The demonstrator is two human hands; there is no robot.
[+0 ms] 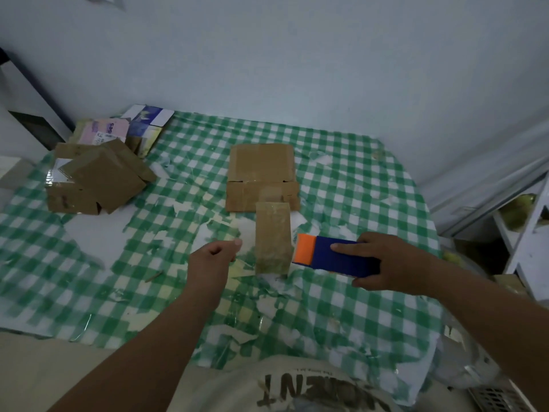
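Observation:
A flat cardboard box lies on the green checked tablecloth in the middle of the table. A wide strip of brown packing tape runs from the box's near edge toward me. My right hand grips a blue tape dispenser from the right, index finger laid on top. The dispenser's orange end touches the strip's right edge. My left hand hovers just left of the strip with curled fingers and the thumb forward. Whether it pinches the tape's edge is unclear.
A heap of cardboard boxes and printed cartons sits at the table's back left. The cloth is torn in patches near me. A white shelf stands to the right, and a pale wall runs behind the table.

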